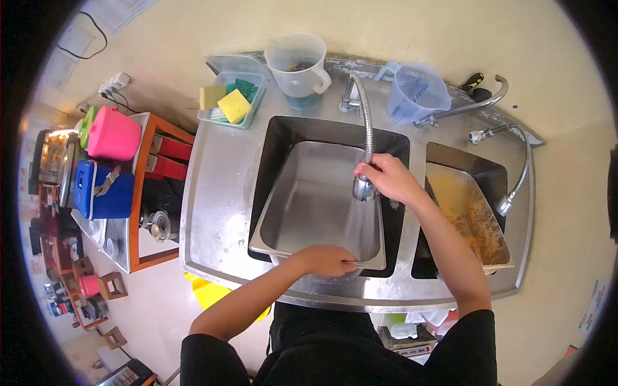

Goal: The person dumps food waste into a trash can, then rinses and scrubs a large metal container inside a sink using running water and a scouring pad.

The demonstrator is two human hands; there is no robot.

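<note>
My right hand (387, 179) is closed around the spray faucet head (364, 190) at the end of its flexible metal hose (368, 122). Water sprays from the head down into a deep rectangular steel pan (322, 222). The pan sits tilted in the left sink basin (273, 138). My left hand (327, 260) grips the pan's near rim, its fingers wrapped over the edge. Inside, the pan looks wet, with no food visible in it.
A second pan (494, 222) with yellowish liquid and residue sits in the right basin. Behind the sinks stand a plastic tub (254, 116) with sponges, a pitcher (296, 71) of dark liquid and a clear measuring jug (415, 96). Another spray hose (524, 161) hangs at right.
</note>
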